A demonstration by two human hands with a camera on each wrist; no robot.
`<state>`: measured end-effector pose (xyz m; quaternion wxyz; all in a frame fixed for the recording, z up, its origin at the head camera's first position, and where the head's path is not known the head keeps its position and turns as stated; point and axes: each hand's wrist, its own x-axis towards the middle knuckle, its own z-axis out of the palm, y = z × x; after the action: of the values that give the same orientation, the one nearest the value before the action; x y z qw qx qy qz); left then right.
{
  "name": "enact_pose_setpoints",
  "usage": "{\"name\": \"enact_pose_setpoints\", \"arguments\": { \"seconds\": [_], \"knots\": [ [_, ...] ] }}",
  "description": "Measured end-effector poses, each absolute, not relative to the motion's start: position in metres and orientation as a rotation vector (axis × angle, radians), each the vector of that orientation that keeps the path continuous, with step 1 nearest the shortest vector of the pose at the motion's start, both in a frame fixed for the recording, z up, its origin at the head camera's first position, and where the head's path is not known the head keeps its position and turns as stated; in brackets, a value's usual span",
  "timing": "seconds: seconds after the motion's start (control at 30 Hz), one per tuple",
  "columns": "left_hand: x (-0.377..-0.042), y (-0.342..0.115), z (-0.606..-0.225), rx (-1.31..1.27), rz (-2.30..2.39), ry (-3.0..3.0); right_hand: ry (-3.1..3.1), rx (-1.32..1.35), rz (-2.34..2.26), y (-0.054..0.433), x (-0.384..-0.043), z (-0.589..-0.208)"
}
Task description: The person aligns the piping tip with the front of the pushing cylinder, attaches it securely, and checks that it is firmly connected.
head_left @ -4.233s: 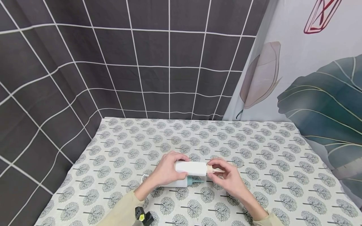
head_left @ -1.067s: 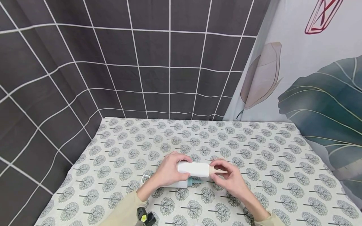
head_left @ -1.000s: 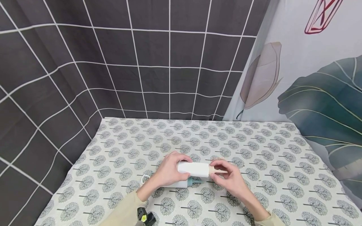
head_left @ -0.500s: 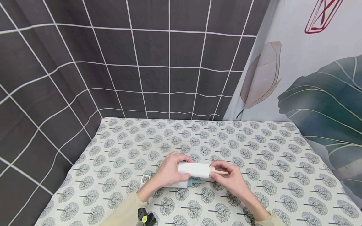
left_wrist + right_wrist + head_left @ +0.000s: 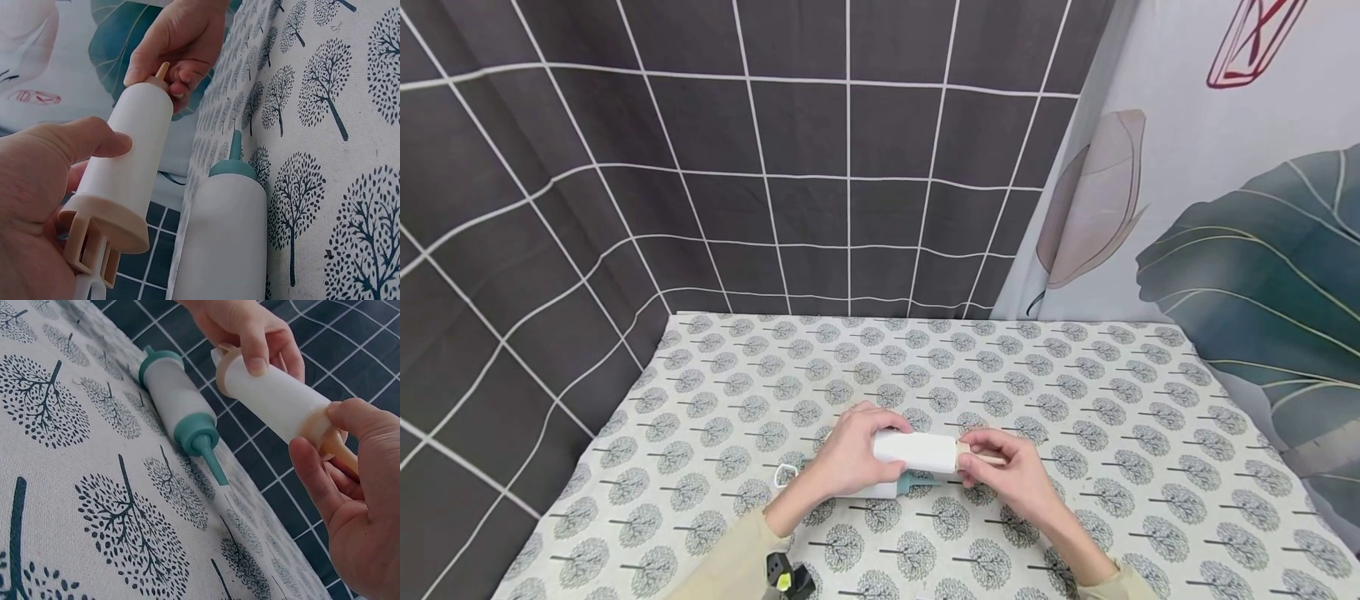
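My left hand (image 5: 850, 454) grips a white syringe-like dispenser (image 5: 917, 451) with beige ends. In the left wrist view the thumb lies on its barrel, near the beige slotted end fitting (image 5: 106, 228). Fingers and thumb of my right hand (image 5: 1011, 471) pinch the beige nozzle cap (image 5: 317, 427) at the other end; its thin tip points right in the head view. The cap sits against the barrel; how tightly cannot be told. Beside it on the cloth lies a similar white dispenser with teal ends (image 5: 181, 387), partly hidden by my left hand in the head view.
A cloth with a tree print (image 5: 925, 375) covers the table. A dark grid curtain (image 5: 797, 208) hangs behind and to the left, and a leaf-patterned curtain (image 5: 1262, 283) at the right. A white loop (image 5: 786, 475) shows left of my left wrist.
Since the oldest frame both hands and the dispenser have shifted slightly right. In the last half second my right fingers and thumb have changed position around the nozzle cap. The teal-ended dispenser stays put.
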<state>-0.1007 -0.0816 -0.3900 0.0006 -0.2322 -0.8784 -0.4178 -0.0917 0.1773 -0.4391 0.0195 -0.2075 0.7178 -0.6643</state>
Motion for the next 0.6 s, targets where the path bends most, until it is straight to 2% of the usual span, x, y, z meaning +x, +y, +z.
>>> {"name": "enact_pose_setpoints", "arguments": {
  "seconds": [0.6],
  "knots": [
    [-0.1017,-0.0824,-0.3923,-0.732,-1.333,-2.757,2.301,-0.603,-2.047,0.176,-0.0902,-0.4408]
  ]
}}
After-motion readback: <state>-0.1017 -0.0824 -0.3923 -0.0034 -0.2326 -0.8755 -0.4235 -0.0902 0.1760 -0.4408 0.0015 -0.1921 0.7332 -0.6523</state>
